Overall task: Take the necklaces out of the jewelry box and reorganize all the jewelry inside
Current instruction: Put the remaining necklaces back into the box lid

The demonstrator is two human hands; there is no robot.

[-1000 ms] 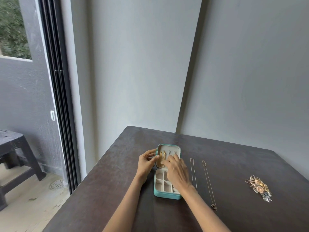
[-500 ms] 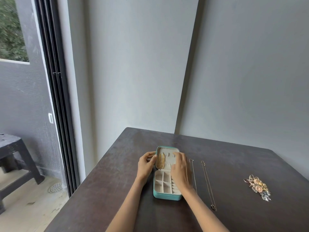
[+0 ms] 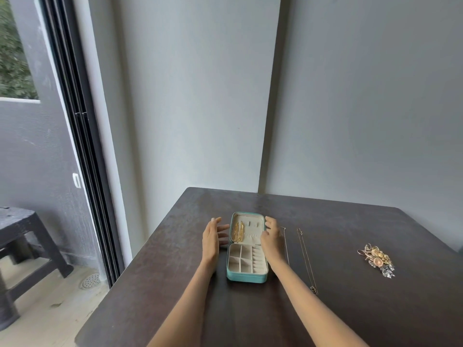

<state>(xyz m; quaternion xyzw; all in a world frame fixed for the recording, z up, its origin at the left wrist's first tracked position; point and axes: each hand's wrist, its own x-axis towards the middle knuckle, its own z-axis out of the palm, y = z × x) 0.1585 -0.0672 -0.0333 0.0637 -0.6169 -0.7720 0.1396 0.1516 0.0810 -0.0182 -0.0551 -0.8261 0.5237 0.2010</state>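
A small teal jewelry box (image 3: 246, 277) lies open on the dark table (image 3: 155, 284). Its cream lid half holds a gold chain necklace (image 3: 238, 231) on the left side. The near half is split into several small compartments that look bare. My left hand (image 3: 213, 237) hovers just left of the lid, fingers spread, holding nothing. My right hand (image 3: 271, 236) sits at the lid's right edge, fingers loosely curled and apart. Two thin necklaces (image 3: 306, 259) lie stretched out on the table right of the box.
A pile of gold, pink and silver jewelry (image 3: 377, 260) sits on the table's right side. Grey walls meet in a corner behind the table. A dark stool (image 3: 22, 236) stands on the balcony floor beyond the sliding door (image 3: 82, 151) at the left.
My right hand left the lid's inside and moved to its right edge. My left hand drew back from the box and spread. The gold necklace stays in the lid.
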